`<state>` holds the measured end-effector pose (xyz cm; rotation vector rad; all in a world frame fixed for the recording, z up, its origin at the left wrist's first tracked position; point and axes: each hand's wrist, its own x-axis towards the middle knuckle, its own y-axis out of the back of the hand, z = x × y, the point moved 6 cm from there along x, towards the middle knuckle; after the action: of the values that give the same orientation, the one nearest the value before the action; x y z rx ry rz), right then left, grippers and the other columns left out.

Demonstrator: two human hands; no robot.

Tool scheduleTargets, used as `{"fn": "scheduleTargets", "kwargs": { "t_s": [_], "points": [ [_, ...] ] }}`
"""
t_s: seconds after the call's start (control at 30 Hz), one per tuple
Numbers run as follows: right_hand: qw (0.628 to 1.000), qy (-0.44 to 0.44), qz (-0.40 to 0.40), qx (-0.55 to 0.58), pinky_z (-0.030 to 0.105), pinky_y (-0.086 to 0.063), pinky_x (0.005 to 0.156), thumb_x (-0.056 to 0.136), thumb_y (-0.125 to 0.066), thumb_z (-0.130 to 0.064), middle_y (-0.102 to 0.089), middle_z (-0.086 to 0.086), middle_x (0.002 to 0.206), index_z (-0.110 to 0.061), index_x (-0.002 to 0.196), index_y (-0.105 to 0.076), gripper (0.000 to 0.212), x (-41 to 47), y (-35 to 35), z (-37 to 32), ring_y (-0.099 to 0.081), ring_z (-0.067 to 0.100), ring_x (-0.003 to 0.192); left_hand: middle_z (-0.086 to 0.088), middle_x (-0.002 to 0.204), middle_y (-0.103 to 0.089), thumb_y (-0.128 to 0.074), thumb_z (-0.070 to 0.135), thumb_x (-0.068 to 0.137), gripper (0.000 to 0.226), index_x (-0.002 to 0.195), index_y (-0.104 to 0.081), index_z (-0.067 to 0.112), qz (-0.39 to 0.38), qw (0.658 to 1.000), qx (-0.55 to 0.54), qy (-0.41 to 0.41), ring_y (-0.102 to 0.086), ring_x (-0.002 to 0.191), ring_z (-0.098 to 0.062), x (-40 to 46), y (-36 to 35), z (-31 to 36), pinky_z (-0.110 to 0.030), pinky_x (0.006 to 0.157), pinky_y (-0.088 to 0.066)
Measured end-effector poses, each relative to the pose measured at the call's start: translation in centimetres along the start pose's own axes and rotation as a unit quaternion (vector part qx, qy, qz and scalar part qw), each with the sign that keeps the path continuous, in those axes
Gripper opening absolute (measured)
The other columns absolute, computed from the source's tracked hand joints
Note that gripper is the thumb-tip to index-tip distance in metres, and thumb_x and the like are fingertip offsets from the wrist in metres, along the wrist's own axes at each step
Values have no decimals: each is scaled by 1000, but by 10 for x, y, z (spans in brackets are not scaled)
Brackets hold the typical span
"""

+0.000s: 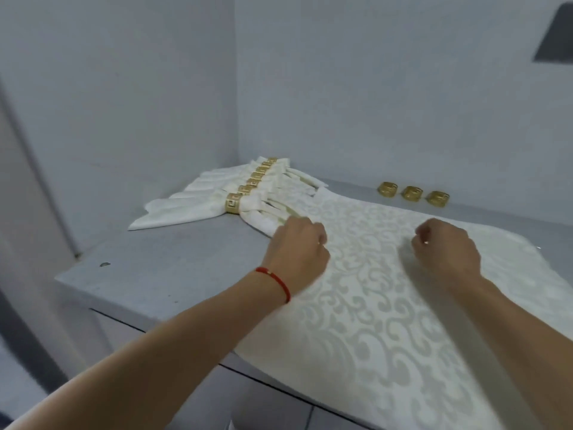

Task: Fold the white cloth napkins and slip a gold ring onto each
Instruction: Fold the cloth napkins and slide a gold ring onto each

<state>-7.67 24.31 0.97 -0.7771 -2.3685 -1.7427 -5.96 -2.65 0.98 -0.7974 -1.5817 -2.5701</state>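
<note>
A white napkin [372, 305] with a pale scroll pattern lies spread flat on the grey table [173, 268]; its near edge hangs over the table front. My left hand [297, 252] sits on the napkin's left part with fingers curled, pinching the cloth. My right hand [449, 252] does the same about a hand's width to the right. Three loose gold rings [412, 193] stand in a row at the back of the table. At the back left, several folded napkins [192, 209] lie side by side, each inside a gold ring [233, 203].
The table stands in a corner between two pale walls. Its left edge [74, 274] drops off near a grey door frame. A red string bracelet [276, 279] is on my left wrist. A dark shape [555, 35] hangs on the wall at upper right.
</note>
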Motion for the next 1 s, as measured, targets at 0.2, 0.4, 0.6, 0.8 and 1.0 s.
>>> {"fn": "scheduleTargets", "kwargs": {
  "t_s": [0.2,0.4,0.6,0.8,1.0],
  "points": [
    [974,-120,-55,-184,40,-42,90,97,-50,-13,-55,6,82,-13,86,-56,12,-12,35,124,-62,34,95,-10,107,-60,-45,35,102,25,97,-55,12,-99,991,90,19,-55,103,-28,-19,-50,74,-37,88,-43],
    [957,-35,-39,-286,31,-37,72,87,-56,-2,-46,-1,65,-17,76,-51,19,-14,38,134,-53,27,67,-6,91,-65,-60,27,95,14,95,-65,14,-45,994,91,39,-62,87,-25,-15,-44,83,-37,78,-53],
    [966,21,-14,-259,31,-34,64,88,-57,-2,-36,-1,65,-14,91,-46,16,-14,41,128,-49,29,69,1,87,-55,-55,15,94,6,88,-53,17,-40,987,157,14,-57,94,-24,-15,-51,91,-33,71,-36],
    [994,-10,25,-108,33,-39,69,89,-60,-3,-66,12,98,-14,104,-65,19,-2,54,143,-61,37,89,-4,103,-50,-53,11,89,8,95,-56,15,-7,970,242,-31,-44,100,-26,-17,-42,106,-33,72,-25],
    [999,-22,18,-26,36,-45,65,79,-52,7,-63,15,90,-13,84,-74,31,1,73,157,-56,43,83,1,71,-38,-45,11,94,4,91,-42,14,-63,976,207,9,-35,58,-17,-12,-32,112,-30,54,-24]
  ]
}}
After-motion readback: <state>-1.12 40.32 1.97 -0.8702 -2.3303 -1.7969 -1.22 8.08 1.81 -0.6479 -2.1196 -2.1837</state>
